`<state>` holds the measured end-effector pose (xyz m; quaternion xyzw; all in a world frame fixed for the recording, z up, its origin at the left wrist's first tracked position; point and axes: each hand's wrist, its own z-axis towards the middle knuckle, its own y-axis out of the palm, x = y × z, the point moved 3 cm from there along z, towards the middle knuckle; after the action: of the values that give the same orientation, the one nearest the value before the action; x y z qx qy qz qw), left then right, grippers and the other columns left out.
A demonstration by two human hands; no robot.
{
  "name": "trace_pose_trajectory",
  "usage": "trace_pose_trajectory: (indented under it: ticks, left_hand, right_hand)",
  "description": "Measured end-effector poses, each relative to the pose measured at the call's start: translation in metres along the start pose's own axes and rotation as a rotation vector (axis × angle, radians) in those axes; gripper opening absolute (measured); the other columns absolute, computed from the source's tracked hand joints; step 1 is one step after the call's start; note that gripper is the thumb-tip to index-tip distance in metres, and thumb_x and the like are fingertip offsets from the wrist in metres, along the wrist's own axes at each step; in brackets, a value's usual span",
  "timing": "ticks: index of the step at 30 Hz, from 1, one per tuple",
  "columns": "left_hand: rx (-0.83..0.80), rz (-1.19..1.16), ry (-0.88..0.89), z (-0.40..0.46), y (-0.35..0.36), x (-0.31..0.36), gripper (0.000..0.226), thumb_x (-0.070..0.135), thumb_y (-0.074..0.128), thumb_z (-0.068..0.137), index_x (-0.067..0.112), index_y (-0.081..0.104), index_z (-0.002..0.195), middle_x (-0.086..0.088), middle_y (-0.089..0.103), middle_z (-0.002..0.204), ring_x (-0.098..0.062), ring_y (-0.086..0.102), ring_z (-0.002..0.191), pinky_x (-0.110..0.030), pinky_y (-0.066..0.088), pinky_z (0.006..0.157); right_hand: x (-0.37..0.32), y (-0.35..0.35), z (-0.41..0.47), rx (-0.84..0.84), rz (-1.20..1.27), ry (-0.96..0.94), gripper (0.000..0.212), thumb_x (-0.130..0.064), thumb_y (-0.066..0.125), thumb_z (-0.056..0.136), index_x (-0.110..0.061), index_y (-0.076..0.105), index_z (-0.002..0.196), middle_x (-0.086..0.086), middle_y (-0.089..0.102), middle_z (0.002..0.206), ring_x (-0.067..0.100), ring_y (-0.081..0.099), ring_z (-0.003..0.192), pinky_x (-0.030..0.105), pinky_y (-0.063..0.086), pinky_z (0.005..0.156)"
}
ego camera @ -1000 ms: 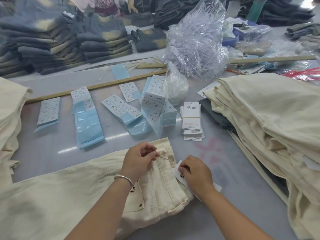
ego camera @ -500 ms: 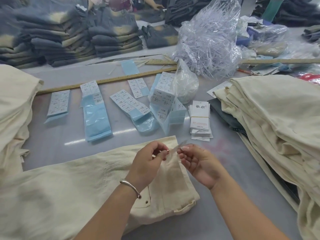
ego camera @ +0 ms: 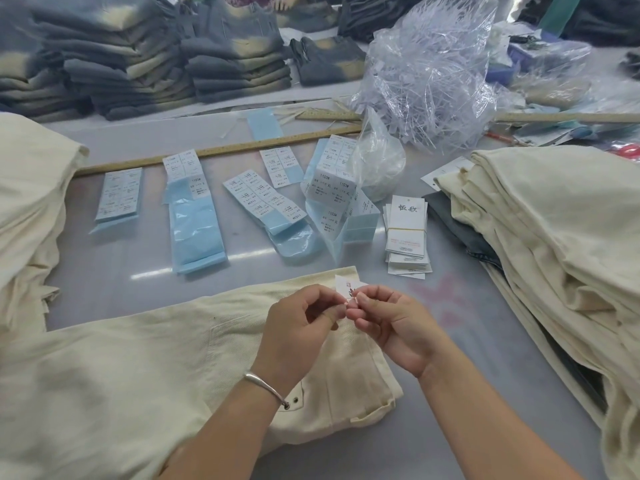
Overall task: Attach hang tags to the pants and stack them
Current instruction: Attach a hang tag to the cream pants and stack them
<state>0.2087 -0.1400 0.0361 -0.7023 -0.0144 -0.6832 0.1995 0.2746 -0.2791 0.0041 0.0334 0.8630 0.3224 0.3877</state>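
Both hands meet over the waistband end of the cream pants (ego camera: pixel 166 368) lying flat on the counter (ego camera: pixel 467 341). Left hand (ego camera: pixel 298 327) and right hand (ego camera: pixel 391 320) each have thumb and forefinger pinched together, tips nearly touching; a white hang tag (ego camera: pixel 348 284) stands just behind the fingers (ego camera: pixel 360 301), apparently held by its fastener, though the fastener itself is too fine to make out. Likely step: closing or threading the tag's loop at the waistband. To do it well: keep the tag lifted clear of the cloth, hold both fastener ends close to the tips, confirm the lock catches before letting go, then lay the tag flat so it won't crease in the stack. Count: one pair of pants under work; one tag in hand; one banded bundle of spare tags (ego camera: pixel 407 233) on the counter just beyond; roughly five groups of blue-backed size-label sheets (ego camera: pixel 194 216); two cream pants stacks, left (ego camera: pixel 31 209) and right (ego camera: pixel 554 237); two wooden rulers (ego camera: pixel 221 152) in plain view; one clear bag of plastic fasteners (ego camera: pixel 426 71).
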Motion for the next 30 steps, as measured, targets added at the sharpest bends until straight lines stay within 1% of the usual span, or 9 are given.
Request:
trace_pose_trajectory:
  ticks: [4, 7, 9, 13, 15, 17, 19, 22, 30]
  left_hand:
    - [0.015, 0.014, -0.020, 0.001, 0.001, 0.000, 0.019, 0.002, 0.072, 0.083, 0.021, 0.071, 0.078, 0.004, 0.072, 0.072, -0.010, 0.066, 0.063, -0.020, 0.054, 0.067]
    - [0.007, 0.029, -0.029, 0.001, 0.002, 0.001, 0.016, 0.005, 0.072, 0.083, 0.020, 0.072, 0.080, 0.005, 0.072, 0.071, -0.010, 0.067, 0.065, -0.023, 0.055, 0.069]
    - [0.007, 0.035, -0.034, 0.001, 0.000, 0.000, 0.015, 0.006, 0.072, 0.084, 0.020, 0.072, 0.080, 0.006, 0.071, 0.071, -0.010, 0.067, 0.066, -0.022, 0.055, 0.068]
    - [0.005, 0.071, -0.032, 0.001, -0.002, 0.000, 0.015, 0.008, 0.072, 0.083, 0.023, 0.071, 0.079, 0.010, 0.069, 0.068, -0.009, 0.064, 0.065, -0.022, 0.053, 0.066]
    - [-0.010, 0.110, -0.017, 0.002, -0.002, 0.001, 0.014, 0.010, 0.072, 0.083, 0.023, 0.071, 0.079, 0.013, 0.068, 0.067, -0.005, 0.063, 0.065, -0.021, 0.052, 0.064]
    - [-0.030, 0.149, 0.006, 0.003, 0.000, 0.003, 0.013, 0.012, 0.073, 0.083, 0.024, 0.070, 0.078, 0.015, 0.068, 0.069, 0.000, 0.061, 0.064, -0.015, 0.048, 0.061]
    - [-0.040, 0.192, 0.035, 0.003, 0.002, 0.006, 0.012, 0.013, 0.073, 0.083, 0.023, 0.070, 0.077, 0.016, 0.068, 0.069, 0.002, 0.061, 0.065, -0.010, 0.044, 0.060]
    - [-0.039, 0.254, 0.078, 0.004, 0.004, 0.008, 0.008, 0.012, 0.073, 0.082, 0.019, 0.072, 0.078, 0.018, 0.066, 0.067, 0.004, 0.061, 0.068, -0.007, 0.041, 0.060]
    - [-0.058, 0.320, 0.101, 0.005, 0.004, 0.011, 0.008, 0.009, 0.072, 0.080, 0.016, 0.073, 0.077, 0.014, 0.066, 0.066, 0.002, 0.059, 0.066, -0.006, 0.040, 0.059]
  right_hand:
    - [0.002, 0.000, -0.001, 0.021, 0.025, 0.020, 0.010, -0.006, 0.070, 0.070, -0.003, 0.067, 0.079, 0.012, 0.068, 0.070, 0.014, 0.070, 0.060, 0.018, 0.054, 0.049]
    - [0.004, 0.000, -0.002, 0.028, 0.111, 0.050, 0.006, -0.005, 0.071, 0.070, -0.004, 0.074, 0.076, 0.011, 0.068, 0.069, 0.014, 0.069, 0.058, 0.018, 0.053, 0.047]
    - [0.005, -0.001, -0.002, 0.003, 0.115, 0.047, 0.008, -0.002, 0.070, 0.071, -0.004, 0.077, 0.076, 0.013, 0.068, 0.070, 0.015, 0.069, 0.060, 0.018, 0.055, 0.050]
    - [0.003, -0.007, -0.002, -0.048, -0.027, -0.017, 0.020, 0.004, 0.066, 0.070, 0.001, 0.077, 0.086, 0.015, 0.069, 0.077, 0.016, 0.067, 0.064, 0.021, 0.056, 0.060]
    - [0.003, -0.010, -0.002, -0.049, -0.105, -0.064, 0.021, 0.002, 0.066, 0.070, 0.000, 0.077, 0.088, 0.014, 0.069, 0.078, 0.016, 0.066, 0.065, 0.021, 0.055, 0.062]
    - [0.003, -0.011, -0.002, -0.061, -0.137, -0.099, 0.021, 0.001, 0.068, 0.070, -0.001, 0.077, 0.089, 0.016, 0.070, 0.079, 0.017, 0.066, 0.065, 0.022, 0.055, 0.062]
    - [0.003, -0.010, -0.003, -0.078, -0.120, -0.114, 0.019, 0.000, 0.071, 0.070, -0.001, 0.076, 0.088, 0.017, 0.070, 0.078, 0.018, 0.067, 0.065, 0.022, 0.055, 0.061]
    - [0.003, -0.011, -0.002, -0.087, -0.097, -0.113, 0.016, 0.000, 0.071, 0.070, -0.002, 0.076, 0.085, 0.016, 0.070, 0.076, 0.019, 0.068, 0.066, 0.022, 0.055, 0.061]
    - [0.001, -0.011, -0.002, -0.112, -0.162, -0.136, 0.016, -0.004, 0.072, 0.069, -0.006, 0.078, 0.083, 0.012, 0.070, 0.075, 0.016, 0.067, 0.067, 0.022, 0.054, 0.065]
